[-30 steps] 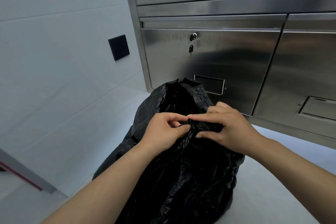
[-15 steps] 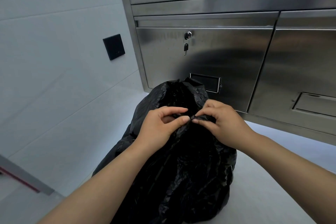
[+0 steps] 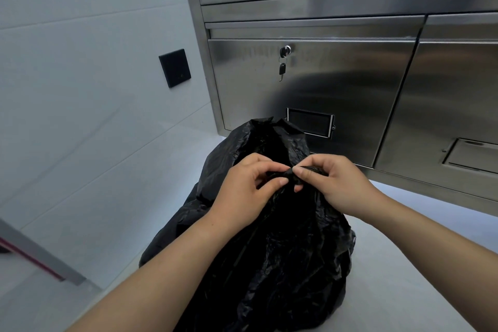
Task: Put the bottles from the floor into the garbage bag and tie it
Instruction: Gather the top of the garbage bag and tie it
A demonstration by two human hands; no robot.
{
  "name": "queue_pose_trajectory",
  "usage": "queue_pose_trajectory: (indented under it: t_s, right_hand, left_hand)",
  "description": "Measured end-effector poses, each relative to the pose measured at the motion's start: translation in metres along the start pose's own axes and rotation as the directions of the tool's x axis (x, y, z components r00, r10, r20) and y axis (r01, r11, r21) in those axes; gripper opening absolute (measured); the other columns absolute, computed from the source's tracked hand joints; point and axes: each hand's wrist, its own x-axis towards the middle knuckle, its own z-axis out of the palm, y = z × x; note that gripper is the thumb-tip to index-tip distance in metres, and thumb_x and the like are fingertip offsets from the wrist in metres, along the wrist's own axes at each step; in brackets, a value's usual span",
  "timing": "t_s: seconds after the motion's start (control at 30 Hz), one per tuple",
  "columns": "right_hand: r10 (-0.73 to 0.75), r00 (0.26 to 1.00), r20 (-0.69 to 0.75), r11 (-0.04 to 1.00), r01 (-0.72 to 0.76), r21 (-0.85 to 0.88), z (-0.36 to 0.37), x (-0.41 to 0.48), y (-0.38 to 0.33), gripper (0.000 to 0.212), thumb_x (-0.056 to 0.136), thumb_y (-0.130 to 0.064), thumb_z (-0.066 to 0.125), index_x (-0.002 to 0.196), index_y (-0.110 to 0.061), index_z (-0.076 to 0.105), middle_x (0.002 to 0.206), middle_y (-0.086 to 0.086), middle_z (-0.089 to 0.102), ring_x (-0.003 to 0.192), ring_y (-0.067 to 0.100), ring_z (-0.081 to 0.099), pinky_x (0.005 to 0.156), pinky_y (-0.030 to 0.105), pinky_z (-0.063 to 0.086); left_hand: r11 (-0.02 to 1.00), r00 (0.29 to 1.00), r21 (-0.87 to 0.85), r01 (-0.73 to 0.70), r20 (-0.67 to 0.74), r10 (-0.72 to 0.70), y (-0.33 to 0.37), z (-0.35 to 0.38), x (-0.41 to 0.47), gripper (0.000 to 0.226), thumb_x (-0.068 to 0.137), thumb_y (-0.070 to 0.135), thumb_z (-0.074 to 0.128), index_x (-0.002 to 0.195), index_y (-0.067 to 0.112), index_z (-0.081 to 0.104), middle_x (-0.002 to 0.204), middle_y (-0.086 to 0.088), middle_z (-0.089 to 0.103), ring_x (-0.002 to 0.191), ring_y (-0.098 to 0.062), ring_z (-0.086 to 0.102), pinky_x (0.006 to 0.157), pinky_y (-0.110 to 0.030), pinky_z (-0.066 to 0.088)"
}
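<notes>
On the floor [image 3: 404,264], left hand [image 3: 242,194] and right hand [image 3: 339,183] fingers [image 3: 269,187] still pinch the garbage bag [image 3: 283,264].

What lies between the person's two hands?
Head view: a twisted bunch of the garbage bag, pinched by left hand and right hand.

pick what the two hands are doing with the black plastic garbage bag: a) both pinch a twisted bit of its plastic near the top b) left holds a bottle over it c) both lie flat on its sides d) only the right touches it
a: the left hand and the right hand each pinch the same twisted strand of the crinkled black plastic garbage bag between thumb and fingertips.
</notes>
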Motion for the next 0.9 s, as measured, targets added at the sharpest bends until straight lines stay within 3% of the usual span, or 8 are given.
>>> queue_pose_trajectory:
  t_s: [0.1,0.17,0.23,0.37,0.5,0.6,0.77,0.9]
  right_hand:
    - [0.000,0.996,-0.091,0.990,-0.014,-0.143,0.002,0.001,0.000,0.018,0.087,-0.033,0.061,0.071,-0.027,0.068,0.064,-0.013,0.068,0.058,-0.003,0.059,0.055,0.008,0.041]
    - [0.015,0.995,-0.103,0.977,-0.037,-0.212,0.003,0.001,-0.001,0.021,0.086,-0.038,0.060,0.071,-0.027,0.068,0.067,-0.004,0.067,0.058,0.002,0.057,0.052,0.012,0.040]
    - [0.034,0.996,-0.088,0.973,-0.053,-0.226,0.004,0.001,-0.001,0.023,0.088,-0.038,0.058,0.073,-0.025,0.069,0.077,0.002,0.063,0.067,0.011,0.057,0.062,0.022,0.042]
    - [0.111,0.994,-0.025,0.992,-0.112,-0.057,0.004,0.000,-0.004,0.033,0.089,-0.042,0.055,0.059,-0.031,0.066,0.068,-0.013,0.056,0.061,0.006,0.054,0.062,0.023,0.042]
    - [0.083,0.995,0.052,0.996,-0.083,0.010,-0.001,-0.001,-0.006,0.021,0.088,-0.037,0.058,0.077,-0.025,0.072,0.074,0.001,0.071,0.067,0.011,0.064,0.065,0.023,0.049]
    - [0.006,0.999,0.052,0.994,-0.012,0.107,-0.001,-0.002,-0.003,0.010,0.086,-0.019,0.063,0.089,-0.018,0.073,0.081,-0.003,0.073,0.078,0.007,0.068,0.072,0.016,0.050]
    - [0.067,0.998,-0.013,0.888,-0.054,0.456,0.001,-0.001,-0.002,0.015,0.083,-0.008,0.063,0.097,-0.011,0.062,0.072,0.005,0.072,0.067,0.014,0.068,0.064,0.021,0.054]
    - [0.072,0.997,0.032,0.864,-0.079,0.497,0.000,-0.001,-0.005,0.012,0.081,-0.013,0.063,0.093,-0.012,0.061,0.069,0.007,0.072,0.065,0.016,0.069,0.061,0.022,0.053]
  left_hand:
    - [1.000,1.000,0.027,-0.010,0.005,0.010,-0.002,0.003,-0.002,0.027,0.073,0.026,0.077,0.100,0.026,0.071,0.088,0.015,0.058,0.070,0.009,0.054,0.063,-0.005,0.039]
    - [0.998,1.000,0.047,-0.031,0.000,0.031,-0.003,0.003,-0.003,0.031,0.071,0.029,0.078,0.100,0.029,0.071,0.087,0.017,0.057,0.071,0.009,0.053,0.063,-0.005,0.038]
    - [0.996,0.998,0.069,-0.058,-0.005,0.059,-0.003,0.003,-0.003,0.030,0.072,0.029,0.077,0.101,0.031,0.071,0.085,0.017,0.058,0.074,0.008,0.053,0.064,-0.006,0.038]
    - [0.992,0.997,0.097,-0.079,-0.003,0.080,-0.002,0.002,0.001,0.020,0.077,0.026,0.073,0.097,0.025,0.072,0.085,0.017,0.058,0.076,0.009,0.053,0.068,-0.004,0.036]
    - [0.989,0.998,0.133,-0.064,-0.002,0.065,-0.005,-0.002,0.004,0.013,0.082,0.024,0.068,0.094,0.023,0.071,0.085,0.017,0.057,0.080,0.007,0.054,0.070,-0.003,0.035]
    - [0.996,0.999,0.086,-0.032,-0.036,0.036,-0.005,-0.004,0.006,0.009,0.084,0.022,0.067,0.091,0.025,0.071,0.087,0.017,0.059,0.083,0.006,0.055,0.072,-0.004,0.037]
    - [0.995,0.997,0.067,-0.078,-0.015,0.080,0.001,-0.005,0.008,0.018,0.081,0.023,0.069,0.090,0.038,0.064,0.087,0.020,0.061,0.089,0.004,0.057,0.076,-0.005,0.039]
    - [0.987,0.993,0.108,-0.120,0.001,0.121,0.001,-0.005,0.005,0.021,0.081,0.023,0.070,0.100,0.031,0.068,0.090,0.016,0.062,0.090,0.002,0.057,0.078,-0.007,0.039]
